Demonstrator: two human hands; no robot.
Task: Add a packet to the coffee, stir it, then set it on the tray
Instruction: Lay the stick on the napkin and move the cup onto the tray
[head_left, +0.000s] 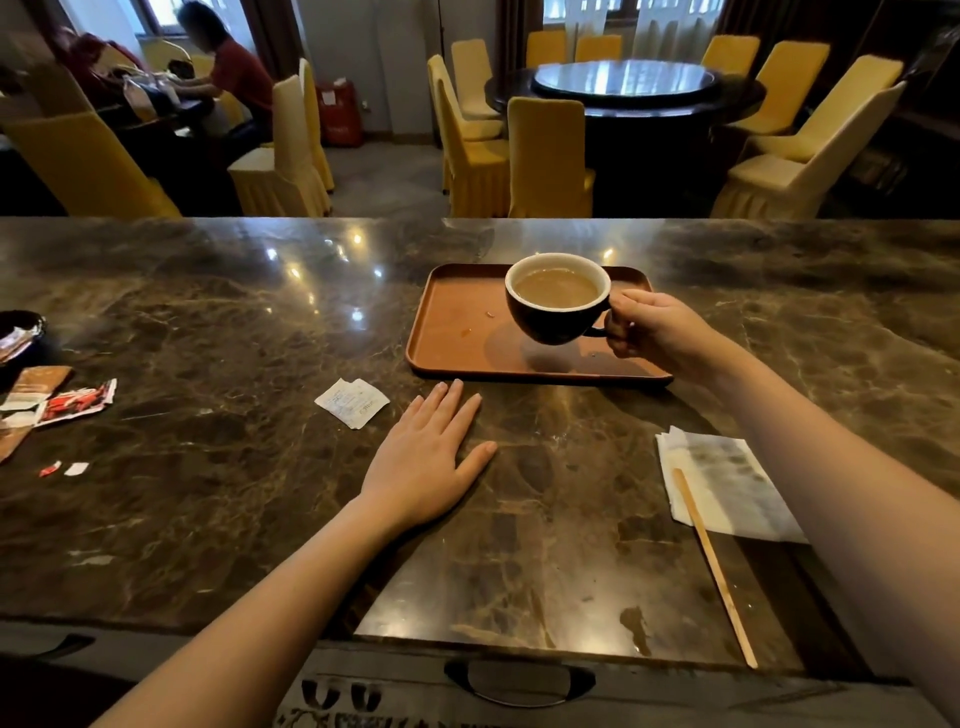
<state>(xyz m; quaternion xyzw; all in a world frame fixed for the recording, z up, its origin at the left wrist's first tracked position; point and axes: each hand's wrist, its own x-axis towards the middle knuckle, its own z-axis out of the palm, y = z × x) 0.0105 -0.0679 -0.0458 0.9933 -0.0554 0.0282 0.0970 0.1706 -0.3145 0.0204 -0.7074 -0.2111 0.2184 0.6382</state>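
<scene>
- Head view: right hand (655, 331) closed on the handle of the coffee cup (557, 298), held clear above the tray (457, 332).
- Left hand (427, 457) flat and open on the bench (208, 322), just before the tray.
- Torn white packet (351, 402) lying left of that hand.
- Stir stick (714, 566) resting partly on a napkin (727, 483) at right.
- More wrappers (57, 400) at far left.

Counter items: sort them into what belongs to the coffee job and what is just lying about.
Part of the job:
- coffee cup, held by its handle in the right hand above the tray
- torn white packet
- wooden stirrer, its top end on the napkin

Just lying about:
- red and brown sachets at the left edge
- torn scraps
- left hand, flat on the counter
</scene>
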